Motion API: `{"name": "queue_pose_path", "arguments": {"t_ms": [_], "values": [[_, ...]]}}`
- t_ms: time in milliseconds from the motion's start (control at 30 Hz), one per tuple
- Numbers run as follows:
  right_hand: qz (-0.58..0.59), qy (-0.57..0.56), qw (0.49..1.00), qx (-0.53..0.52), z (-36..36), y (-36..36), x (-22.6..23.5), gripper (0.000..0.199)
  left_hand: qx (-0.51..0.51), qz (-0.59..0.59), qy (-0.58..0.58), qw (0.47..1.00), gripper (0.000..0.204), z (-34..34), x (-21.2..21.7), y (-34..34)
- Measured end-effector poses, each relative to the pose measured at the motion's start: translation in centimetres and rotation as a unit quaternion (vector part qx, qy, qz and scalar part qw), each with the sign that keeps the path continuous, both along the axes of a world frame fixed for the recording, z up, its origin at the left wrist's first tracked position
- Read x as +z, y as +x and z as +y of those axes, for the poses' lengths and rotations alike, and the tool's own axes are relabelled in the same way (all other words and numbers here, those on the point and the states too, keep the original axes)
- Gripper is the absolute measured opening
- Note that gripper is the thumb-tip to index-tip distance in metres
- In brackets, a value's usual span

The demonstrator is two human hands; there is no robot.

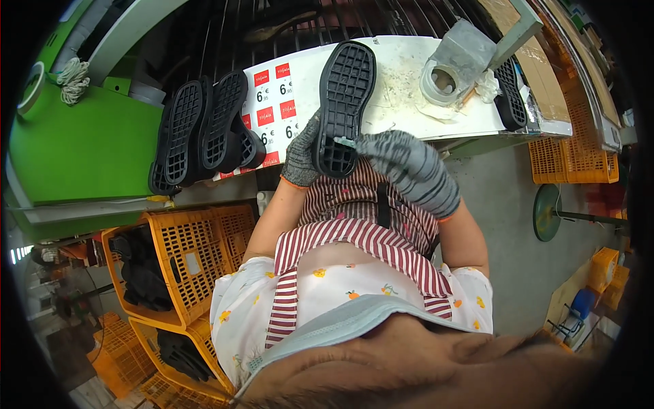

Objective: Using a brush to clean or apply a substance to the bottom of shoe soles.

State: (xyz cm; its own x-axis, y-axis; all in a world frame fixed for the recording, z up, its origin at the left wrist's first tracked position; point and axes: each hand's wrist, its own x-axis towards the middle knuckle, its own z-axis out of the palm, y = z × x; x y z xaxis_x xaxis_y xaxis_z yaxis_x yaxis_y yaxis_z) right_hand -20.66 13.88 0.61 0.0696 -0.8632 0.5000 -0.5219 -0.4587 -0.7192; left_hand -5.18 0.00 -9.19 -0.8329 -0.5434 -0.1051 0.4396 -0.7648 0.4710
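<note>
A black shoe sole [346, 88] is lying over the white table's [402, 65] near edge, gridded side toward the camera, the gloved left hand [301, 155] clamping its side. The gloved right hand [407, 168], angling inward, is pinching a small pale tool [345, 142] at its heel, while red labels [265, 114] leftward are showing white lettering above black price figures.

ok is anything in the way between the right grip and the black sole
Only the small pale tool in the right grip, over the near end of the black sole. The left grip, at the left edge, isn't in the way.
</note>
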Motion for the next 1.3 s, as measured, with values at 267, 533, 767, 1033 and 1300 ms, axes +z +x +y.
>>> {"name": "queue_pose_path", "arguments": {"t_ms": [267, 533, 767, 1033, 1300], "values": [[0.086, -0.119, 0.959, -0.242, -3.8, -5.4, -2.3, 0.024, -0.107, 0.005, 0.052, 0.993, 0.049, 1.2, 0.4, -0.5], [-0.044, -0.075, 0.905, -0.416, -0.4, -11.3, -2.1, 0.021, -0.092, 0.017, 0.048, 0.994, 0.051, 0.4, 0.5, -0.2], [0.057, 0.040, 0.906, -0.417, -2.5, -14.8, -5.6, 0.025, -0.060, 0.013, 0.071, 0.996, 0.052, 0.7, -1.0, -1.2], [0.071, 0.046, 0.906, -0.416, -2.2, -14.0, -4.0, 0.024, -0.072, 0.020, 0.085, 0.994, 0.054, 0.5, -1.5, -0.4], [-0.005, 0.025, 0.921, -0.388, -0.6, -12.9, -2.4, 0.024, -0.120, 0.096, 0.154, 0.976, 0.047, 0.4, -0.6, -0.6]]}}
